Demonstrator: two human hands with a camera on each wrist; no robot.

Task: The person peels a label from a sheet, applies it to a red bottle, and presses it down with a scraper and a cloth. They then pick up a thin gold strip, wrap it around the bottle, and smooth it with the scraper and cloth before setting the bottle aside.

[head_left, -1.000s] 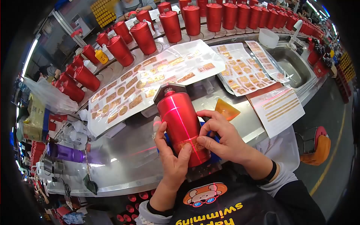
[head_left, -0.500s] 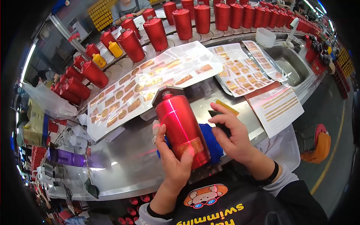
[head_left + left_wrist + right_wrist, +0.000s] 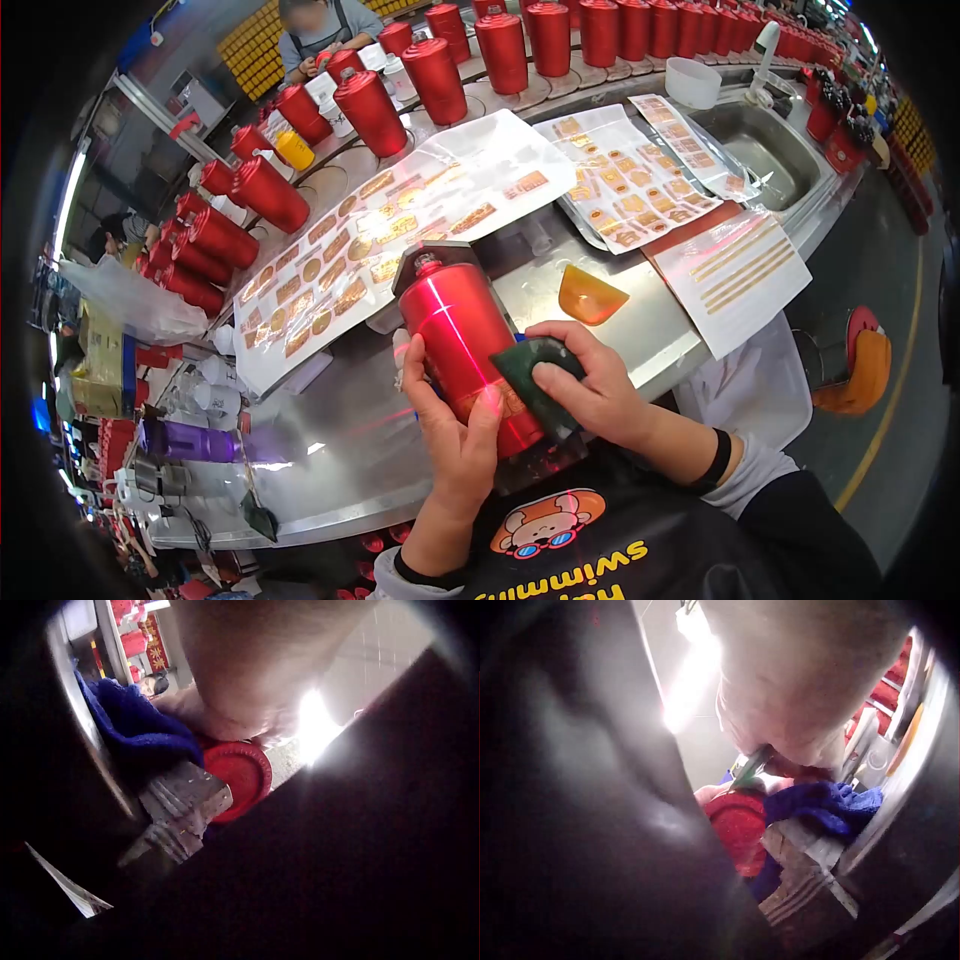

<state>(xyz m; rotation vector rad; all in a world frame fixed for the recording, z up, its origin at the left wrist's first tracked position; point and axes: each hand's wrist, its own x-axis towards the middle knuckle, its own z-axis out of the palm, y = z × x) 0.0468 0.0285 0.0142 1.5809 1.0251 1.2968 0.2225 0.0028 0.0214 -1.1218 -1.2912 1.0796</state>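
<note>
A red metallic bottle (image 3: pixel 450 315) lies tilted in front of the person, its neck pointing away. Along its left side the left hand (image 3: pixel 455 440) holds it, thumb on the gold sticker (image 3: pixel 508 402) near the base. The right hand (image 3: pixel 600 395) pinches a dark green scraper (image 3: pixel 530 380), whose edge lies at the bottle's lower right side, overlapping part of the sticker. In the left wrist view the round red base (image 3: pixel 244 780) shows beside a blue cloth (image 3: pixel 135 720) and a worn grey block (image 3: pixel 184 806).
An amber scraper (image 3: pixel 592 295) rests on the steel table (image 3: pixel 330 440). Behind are sheets of gold stickers (image 3: pixel 400 225), more sticker sheets (image 3: pixel 630 180) and a page of gold strips (image 3: pixel 745 275). Red bottles (image 3: pixel 370 110) line the conveyor; a sink (image 3: pixel 780 150) is at right.
The right hand left the sticker, moved right, took up the dark green scraper and brought it back to the bottle. The left hand kept holding the bottle, thumb on the sticker.
</note>
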